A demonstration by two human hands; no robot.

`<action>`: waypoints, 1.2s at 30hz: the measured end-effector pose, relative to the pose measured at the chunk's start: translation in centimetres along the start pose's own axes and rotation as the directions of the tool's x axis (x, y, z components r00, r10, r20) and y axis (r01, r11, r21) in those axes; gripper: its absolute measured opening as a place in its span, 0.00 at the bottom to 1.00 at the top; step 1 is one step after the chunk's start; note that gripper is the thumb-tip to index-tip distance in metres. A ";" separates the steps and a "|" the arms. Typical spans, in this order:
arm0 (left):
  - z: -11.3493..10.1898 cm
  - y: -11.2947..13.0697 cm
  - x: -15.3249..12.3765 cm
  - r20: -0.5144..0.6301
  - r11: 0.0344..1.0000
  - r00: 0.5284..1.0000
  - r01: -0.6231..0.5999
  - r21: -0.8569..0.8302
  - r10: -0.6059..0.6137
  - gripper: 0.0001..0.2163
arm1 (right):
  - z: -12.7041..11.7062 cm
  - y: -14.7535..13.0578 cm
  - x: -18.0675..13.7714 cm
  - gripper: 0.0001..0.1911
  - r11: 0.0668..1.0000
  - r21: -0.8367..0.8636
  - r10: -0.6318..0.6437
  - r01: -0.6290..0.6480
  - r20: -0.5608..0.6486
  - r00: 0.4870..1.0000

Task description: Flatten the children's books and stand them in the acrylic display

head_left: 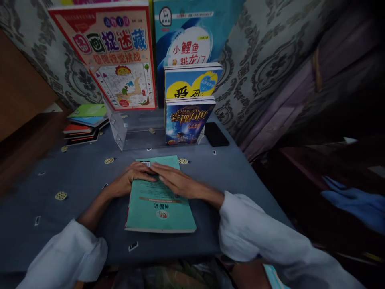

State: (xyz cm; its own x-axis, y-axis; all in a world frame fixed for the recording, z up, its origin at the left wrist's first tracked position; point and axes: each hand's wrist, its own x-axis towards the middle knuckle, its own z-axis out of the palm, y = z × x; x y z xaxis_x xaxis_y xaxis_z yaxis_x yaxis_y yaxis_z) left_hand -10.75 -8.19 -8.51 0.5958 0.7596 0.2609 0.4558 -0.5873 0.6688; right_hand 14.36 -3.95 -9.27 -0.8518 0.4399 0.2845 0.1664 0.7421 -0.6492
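A teal paperback book (168,218) lies on the table with its printed text upside down to me and a barcode near its far edge. My left hand (135,178) rests on its far left part, fingers stretched out over the cover. Across the far middle of the same book lies my right hand (176,180), flat, with its fingertips meeting those of the left hand. Neither hand grips anything. Part of the cover and of the barcode is hidden under the fingers.
Behind the book, a clear acrylic rack (118,130) holds an orange picture book (123,80), a blue book (183,24) and smaller books (189,124). Left of it is a stack of books (87,118); a black phone (215,134) lies at the right. Patterned wallpaper rises behind.
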 end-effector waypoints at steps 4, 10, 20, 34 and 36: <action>0.0 0.2 0.1 0.006 1.000 1.000 0.006 0.021 -0.006 0.13 | 2.4 0.3 3.1 0.28 0.998 -0.029 0.054 -0.053 0.042 0.998; 0.1 -0.5 -0.2 0.025 0.998 0.997 0.067 0.019 -0.068 0.16 | 2.3 2.7 2.1 0.29 0.974 -0.197 0.102 -0.113 -0.063 0.993; 0.1 -0.5 -0.2 0.038 0.997 0.997 0.060 0.042 -0.061 0.14 | 1.5 2.4 -0.6 0.38 0.923 -0.318 0.196 -0.218 -0.099 0.976; 0.4 -0.8 -0.5 0.048 0.992 0.998 -0.035 0.123 0.029 0.14 | 2.1 -5.4 -7.1 0.37 0.976 -0.218 0.067 -0.017 0.221 0.973; 0.4 -0.8 -0.5 0.044 0.992 0.998 -0.041 0.121 0.036 0.16 | 1.5 -6.1 -8.2 0.46 0.985 -0.171 0.042 0.001 0.252 0.967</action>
State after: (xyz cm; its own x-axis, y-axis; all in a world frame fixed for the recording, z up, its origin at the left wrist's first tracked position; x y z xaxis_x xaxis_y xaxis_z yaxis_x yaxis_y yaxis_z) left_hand -11.14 -8.19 -9.41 0.6400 0.7251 0.2542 0.5076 -0.6474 0.5685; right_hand 19.59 -12.88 -8.71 -0.9416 0.3293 0.0700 0.2475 0.8182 -0.5190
